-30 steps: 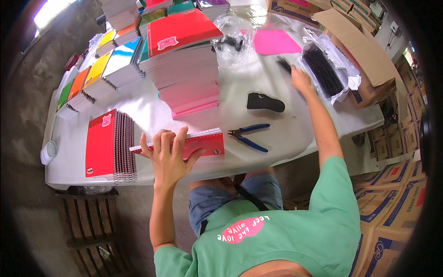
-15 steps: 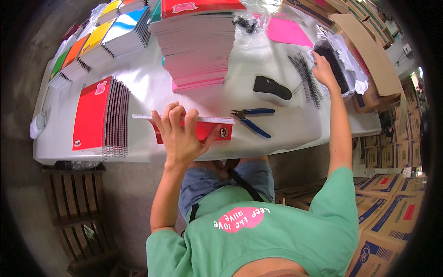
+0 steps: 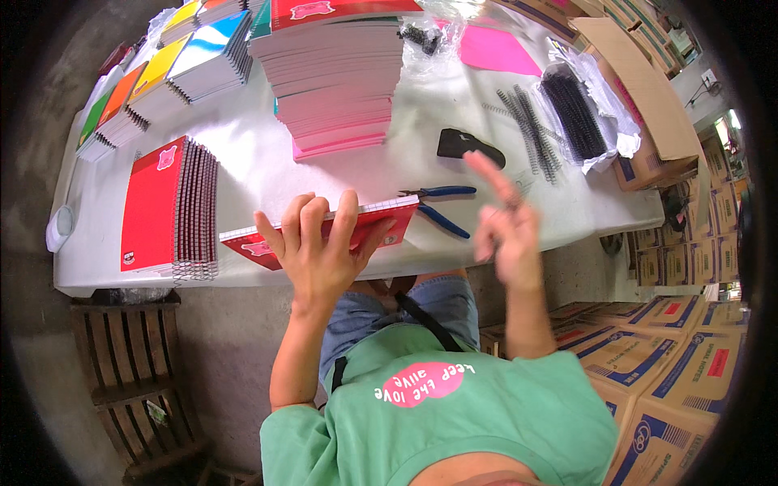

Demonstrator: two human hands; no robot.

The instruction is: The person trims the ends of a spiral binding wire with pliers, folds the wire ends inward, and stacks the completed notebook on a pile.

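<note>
My left hand (image 3: pixel 314 251) grips a red-covered notebook (image 3: pixel 387 228) near the table's front edge. Its white page edge, with a row of punched holes, faces up. My right hand (image 3: pixel 510 235), blurred by motion, is in the air to the right with its index finger stretched out. Whether anything is in its curled fingers cannot be made out. Between the hands lie blue-handled pliers (image 3: pixel 444 220), and behind them a black pouch (image 3: pixel 462 146). Loose black spiral coils (image 3: pixel 532 134) lie farther right, beside a bundle of black coils (image 3: pixel 573 117) in white wrapping.
A tall stack of notebooks (image 3: pixel 332 97) stands behind my left hand. Spiral-bound red notebooks (image 3: pixel 152 206) lie at the left, with colourful notebook stacks (image 3: pixel 158 69) beyond. A pink sheet (image 3: pixel 498 50) lies at the back. An open carton (image 3: pixel 636 97) stands right; cartons (image 3: pixel 648 356) are piled below.
My right hand has drawn back from the coil bundle toward the pliers. The notebook in my left hand has tilted, its right end rising and its red cover showing more.
</note>
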